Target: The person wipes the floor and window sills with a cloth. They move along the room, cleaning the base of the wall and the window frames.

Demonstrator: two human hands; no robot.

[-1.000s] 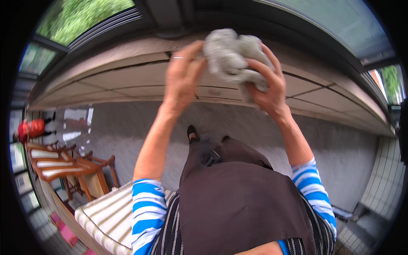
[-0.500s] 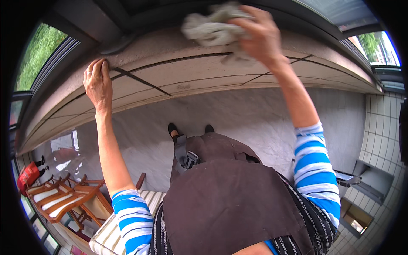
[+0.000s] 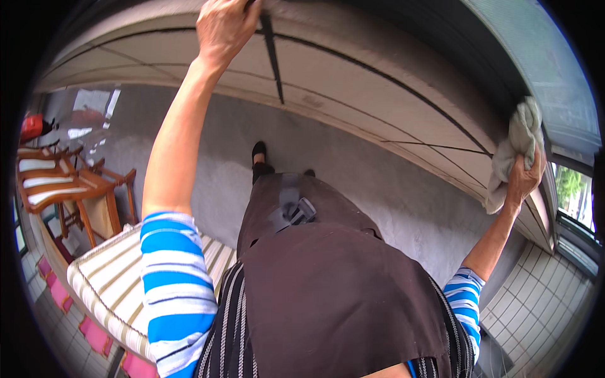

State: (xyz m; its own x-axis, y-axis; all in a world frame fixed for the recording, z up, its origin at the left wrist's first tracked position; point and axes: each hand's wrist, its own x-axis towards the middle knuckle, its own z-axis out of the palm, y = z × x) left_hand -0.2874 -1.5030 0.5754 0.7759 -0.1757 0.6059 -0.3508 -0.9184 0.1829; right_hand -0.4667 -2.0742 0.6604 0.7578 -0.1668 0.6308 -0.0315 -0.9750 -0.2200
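Observation:
At the far right, my right hand [image 3: 524, 179] is closed round a bunched pale grey-green cloth [image 3: 526, 123]. The cloth lies against the dark window frame at the end of the ledge, and part of it hangs over the ledge's front edge. My left hand [image 3: 224, 31] rests on the edge of the brownish ledge [image 3: 309, 24] at the top, with its thumb apart and nothing held in it. The picture's upper rim cuts off some of its fingertips.
A tiled wall panel [image 3: 353, 82] drops from the ledge to the grey floor [image 3: 353, 148]. Window glass [image 3: 535, 57] stands at the upper right. To my left are a striped cushioned seat [image 3: 110, 277] and wooden chairs [image 3: 69, 186]. My dark shoe [image 3: 259, 150] is below.
My right hand has carried the cloth from the top middle to the far right. The view has turned right, and my left hand, still on the ledge, appears higher and further right.

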